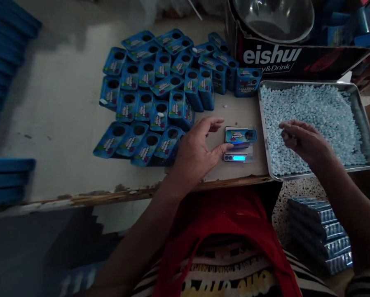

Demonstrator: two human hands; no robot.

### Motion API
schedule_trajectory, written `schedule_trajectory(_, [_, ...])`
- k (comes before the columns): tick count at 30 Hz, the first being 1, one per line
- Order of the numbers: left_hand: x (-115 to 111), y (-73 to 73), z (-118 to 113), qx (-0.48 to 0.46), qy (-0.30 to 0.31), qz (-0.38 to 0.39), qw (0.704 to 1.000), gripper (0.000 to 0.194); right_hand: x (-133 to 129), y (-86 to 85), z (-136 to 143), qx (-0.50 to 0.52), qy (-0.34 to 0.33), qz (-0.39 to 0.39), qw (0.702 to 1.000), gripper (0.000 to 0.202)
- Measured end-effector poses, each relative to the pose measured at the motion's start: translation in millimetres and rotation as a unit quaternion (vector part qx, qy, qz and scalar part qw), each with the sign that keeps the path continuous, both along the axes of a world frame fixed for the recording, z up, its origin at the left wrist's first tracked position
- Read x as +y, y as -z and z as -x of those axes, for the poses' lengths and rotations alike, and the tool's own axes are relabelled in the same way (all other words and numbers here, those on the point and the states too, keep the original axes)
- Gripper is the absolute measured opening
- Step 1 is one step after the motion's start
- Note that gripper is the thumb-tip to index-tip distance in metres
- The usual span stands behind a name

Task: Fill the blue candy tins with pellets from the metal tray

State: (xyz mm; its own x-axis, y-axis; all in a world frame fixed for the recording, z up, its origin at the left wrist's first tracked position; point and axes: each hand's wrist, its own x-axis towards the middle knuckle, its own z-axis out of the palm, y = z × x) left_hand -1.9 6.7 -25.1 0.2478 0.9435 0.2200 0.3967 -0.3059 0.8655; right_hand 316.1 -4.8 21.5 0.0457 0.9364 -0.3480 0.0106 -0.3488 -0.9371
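Observation:
My left hand (pixel 202 144) is open over the table, thumb and fingers apart, with the thumb tip close to a small digital scale (pixel 229 157) whose display glows blue. On the scale lies a blue candy tin (pixel 237 136) labelled Caramelo Macizo; I cannot tell whether the thumb touches it. My right hand (pixel 302 138) is closed in a pinch above a metal tray (pixel 267 154) filled with pale blue candies (pixel 324 111). What sits between its fingertips is too small to make out.
Many blue tins (pixel 146 105) with round dark openings stand crowded left of the scale. A black cardboard box (pixel 299 62) holding a steel bowl (pixel 274 20) is behind the tray. Stacked blue trays (pixel 7 181) sit at the far left. Wrapped packs (pixel 324 235) are stacked below the table edge.

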Motion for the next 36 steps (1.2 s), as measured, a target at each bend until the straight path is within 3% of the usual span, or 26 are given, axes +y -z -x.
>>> schedule_trajectory(6, [-5, 1.8, -8, 0.038, -0.018, -0.032, 0.999, 0.063, 16, -24.6, 48, -0.129, -0.15, -0.095, 0.976, 0.029])
schedule_trajectory(11, [4, 7.2, -28, 0.102, -0.021, -0.06, 0.993, 0.073, 25, -21.4, 58, -0.241, -0.215, -0.136, 0.937, 0.019])
schedule_trajectory(13, [9, 9.2, -39, 0.119, -0.003, -0.063, 0.991, 0.074, 26, -19.4, 56, -0.231, -0.213, -0.128, 0.941, 0.019])
schedule_trajectory(16, [12, 7.3, -56, 0.14, 0.071, -0.047, 0.986, 0.054, 28, -18.1, 47, -0.154, -0.146, -0.105, 0.972, 0.027])
schedule_trajectory(18, [12, 0.7, -61, 0.145, 0.108, -0.038, 0.983, 0.04, 34, -15.9, 40, -0.083, -0.083, -0.089, 0.989, 0.03])
schedule_trajectory(20, [11, -12.1, -51, 0.13, 0.095, -0.052, 0.986, 0.037, 45, -10.7, 39, -0.036, -0.053, -0.069, 0.996, 0.028])
schedule_trajectory(23, [19, -42.9, 6, 0.088, 0.007, -0.119, 0.989, 0.043, 67, 0.2, 56, -0.017, -0.084, -0.062, 0.994, 0.032])
schedule_trajectory(27, [49, -84.9, 150, 0.131, -0.136, -0.166, 0.968, 0.056, 82, 6.8, 111, -0.097, -0.212, -0.167, 0.958, 0.035])
schedule_trajectory(29, [66, -92.8, 225, 0.175, -0.228, -0.159, 0.945, 0.064, 78, 5.2, 142, -0.193, -0.302, -0.229, 0.905, 0.029])
schedule_trajectory(31, [79, -89.6, 287, 0.183, -0.316, -0.122, 0.923, 0.061, 69, 3.9, 169, -0.32, -0.382, -0.262, 0.826, 0.026])
schedule_trajectory(33, [88, -79.0, 332, 0.18, -0.371, -0.061, 0.909, 0.059, 61, 6.2, 187, -0.445, -0.436, -0.269, 0.734, 0.032])
schedule_trajectory(35, [92, -66.0, 362, 0.163, -0.37, 0.01, 0.915, 0.054, 57, 13.7, 196, -0.529, -0.458, -0.279, 0.657, 0.028])
schedule_trajectory(36, [94, -59.9, 373, 0.154, -0.348, 0.042, 0.924, 0.054, 57, 19.2, 197, -0.547, -0.464, -0.291, 0.633, 0.024])
